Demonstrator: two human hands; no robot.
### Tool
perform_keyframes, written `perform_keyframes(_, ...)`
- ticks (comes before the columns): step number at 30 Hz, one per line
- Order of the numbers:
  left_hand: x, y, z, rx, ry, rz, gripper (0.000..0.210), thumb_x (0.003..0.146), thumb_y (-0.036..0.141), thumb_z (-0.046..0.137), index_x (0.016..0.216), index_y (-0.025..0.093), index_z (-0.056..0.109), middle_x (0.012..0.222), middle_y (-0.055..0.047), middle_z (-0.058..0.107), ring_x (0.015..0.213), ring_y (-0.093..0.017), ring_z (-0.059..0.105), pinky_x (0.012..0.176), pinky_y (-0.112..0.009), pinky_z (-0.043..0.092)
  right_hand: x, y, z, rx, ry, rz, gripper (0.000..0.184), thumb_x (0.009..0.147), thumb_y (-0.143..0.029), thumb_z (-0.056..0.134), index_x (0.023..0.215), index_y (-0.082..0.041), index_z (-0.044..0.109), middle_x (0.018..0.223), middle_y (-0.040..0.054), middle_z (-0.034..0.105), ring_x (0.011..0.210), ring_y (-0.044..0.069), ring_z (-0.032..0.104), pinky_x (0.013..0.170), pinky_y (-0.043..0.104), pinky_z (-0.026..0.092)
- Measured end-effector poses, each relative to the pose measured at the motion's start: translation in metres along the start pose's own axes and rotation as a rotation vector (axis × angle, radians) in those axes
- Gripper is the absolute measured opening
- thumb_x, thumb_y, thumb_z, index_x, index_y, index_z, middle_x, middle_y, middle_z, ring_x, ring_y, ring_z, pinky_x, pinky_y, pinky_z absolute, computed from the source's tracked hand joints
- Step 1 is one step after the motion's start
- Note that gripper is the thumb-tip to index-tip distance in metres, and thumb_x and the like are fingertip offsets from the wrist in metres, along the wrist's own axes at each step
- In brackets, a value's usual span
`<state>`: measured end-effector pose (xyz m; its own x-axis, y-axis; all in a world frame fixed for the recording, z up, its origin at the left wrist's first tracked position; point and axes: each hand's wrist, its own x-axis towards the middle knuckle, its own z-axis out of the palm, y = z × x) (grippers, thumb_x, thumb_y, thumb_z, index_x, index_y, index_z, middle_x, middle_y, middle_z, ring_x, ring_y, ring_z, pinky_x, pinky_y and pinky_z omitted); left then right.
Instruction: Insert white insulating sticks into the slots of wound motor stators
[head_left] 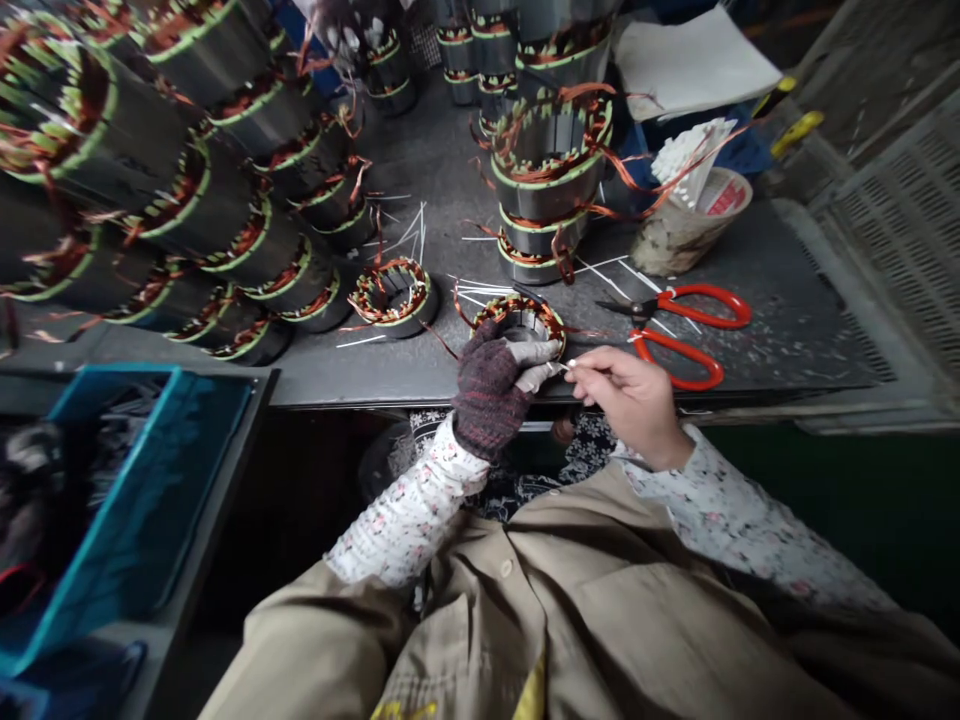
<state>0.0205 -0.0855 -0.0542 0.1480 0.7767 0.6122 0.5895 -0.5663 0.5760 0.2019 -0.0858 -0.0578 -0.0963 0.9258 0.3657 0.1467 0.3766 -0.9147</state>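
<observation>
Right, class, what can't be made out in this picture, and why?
In the head view:
Ring, near side: hidden by the left hand.
White piece in the right hand: too small to identify.
Other person's hand: blurred, arm cut off by the top edge.
Teal bin, dark contents: blurred, partly cut off by the left edge.

A dark grey worktable [435,170] runs across the view, its flat top scuffed and its front edge straight. Pale specks of litter [802,330] dot the top toward the right, where a grey slotted panel [900,215] slants along that end. At the lower left, a separate stand [210,530] with a narrow rim bears a teal tray [191,450]. Under the worktable it is nearly black. Below it on the right is a dark green surface [862,490], too dim to identify. The light is weak and cool, leaving a dull sheen on the tabletop.
</observation>
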Motion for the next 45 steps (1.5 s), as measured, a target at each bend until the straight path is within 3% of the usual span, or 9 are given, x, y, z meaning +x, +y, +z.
perform_keyframes(7,0.001,0.000,-0.001,0.000,0.041,0.073,0.014,0.098,0.031,0.064,0.104,0.024,0.074,0.096,-0.001,0.080,0.093,-0.017,0.074,0.105,-0.043,0.053,0.003,-0.007,0.000,-0.203,0.015,-0.150,0.019,0.089,-0.030,0.064,0.072,-0.023,0.065,0.068,0.0009,0.069,0.058,0.014,0.060,0.056,0.029,0.049)
perform_keyframes(12,0.003,-0.003,-0.003,0.037,-0.043,0.113,0.016,0.100,0.032,0.062,0.109,0.026,0.073,0.101,-0.001,0.081,0.098,-0.016,0.076,0.104,-0.042,0.055,0.011,0.004,0.006,-0.327,0.039,-0.110,0.020,0.086,-0.031,0.062,0.068,-0.022,0.060,0.066,0.0008,0.064,0.052,0.012,0.053,0.051,0.027,0.042)
perform_keyframes(17,0.003,-0.003,-0.006,0.127,-0.065,0.158,0.020,0.100,0.029,0.058,0.114,0.027,0.071,0.105,-0.001,0.079,0.102,-0.018,0.074,0.114,-0.047,0.049,0.016,-0.012,0.001,-0.383,-0.156,-0.080,0.031,0.087,-0.035,0.061,0.061,-0.022,0.052,0.062,-0.0008,0.054,0.051,0.011,0.044,0.049,0.027,0.034)
perform_keyframes(21,0.003,0.001,-0.006,0.208,-0.079,0.147,0.018,0.099,0.030,0.059,0.113,0.026,0.071,0.105,-0.001,0.078,0.104,-0.018,0.073,0.114,-0.044,0.048,0.012,-0.041,-0.022,-0.079,-0.272,-0.057,0.035,0.095,-0.031,0.054,0.062,-0.022,0.054,0.057,-0.0018,0.050,0.052,0.012,0.045,0.050,0.028,0.035)
perform_keyframes(24,0.003,0.003,-0.004,0.207,-0.072,0.125,0.016,0.099,0.028,0.061,0.112,0.026,0.071,0.103,-0.001,0.078,0.105,-0.017,0.072,0.114,-0.042,0.047,0.011,-0.057,-0.040,0.077,-0.136,-0.028,0.031,0.099,-0.036,0.054,0.071,-0.024,0.059,0.060,-0.0022,0.052,0.049,0.012,0.042,0.045,0.028,0.030)
perform_keyframes(26,0.003,0.003,-0.004,0.183,-0.048,0.124,0.015,0.099,0.027,0.062,0.111,0.024,0.070,0.102,-0.001,0.077,0.105,-0.017,0.072,0.111,-0.041,0.048,0.013,-0.056,-0.042,-0.092,-0.096,-0.001,0.029,0.096,-0.039,0.060,0.071,-0.024,0.060,0.060,-0.0020,0.054,0.049,0.012,0.043,0.046,0.029,0.029)
perform_keyframes(30,0.003,0.001,-0.003,0.153,-0.017,0.161,0.014,0.099,0.026,0.061,0.109,0.022,0.069,0.101,-0.002,0.077,0.102,-0.017,0.072,0.105,-0.039,0.051,0.012,-0.037,-0.028,-0.436,-0.336,0.020,0.032,0.090,-0.038,0.061,0.062,-0.022,0.055,0.058,-0.0014,0.055,0.054,0.013,0.047,0.054,0.031,0.030)
perform_keyframes(39,0.001,0.003,-0.001,0.135,0.004,0.097,0.011,0.097,0.030,0.067,0.102,0.020,0.066,0.099,-0.003,0.077,0.102,-0.019,0.073,0.101,-0.041,0.055,0.006,-0.048,-0.035,-0.008,-0.182,-0.107,0.032,0.096,-0.029,0.058,0.066,-0.022,0.061,0.064,-0.0003,0.058,0.061,0.014,0.054,0.059,0.030,0.042)
perform_keyframes(45,-0.006,-0.004,0.002,0.054,0.005,-0.021,0.051,0.101,0.036,0.061,0.147,0.024,0.044,0.131,-0.010,0.068,0.115,-0.020,0.071,0.099,-0.038,0.060,0.009,-0.029,-0.027,0.451,-0.343,0.212,0.043,0.092,-0.057,0.063,0.067,-0.022,0.059,0.077,0.0049,0.065,0.072,0.020,0.062,0.068,0.037,0.052)
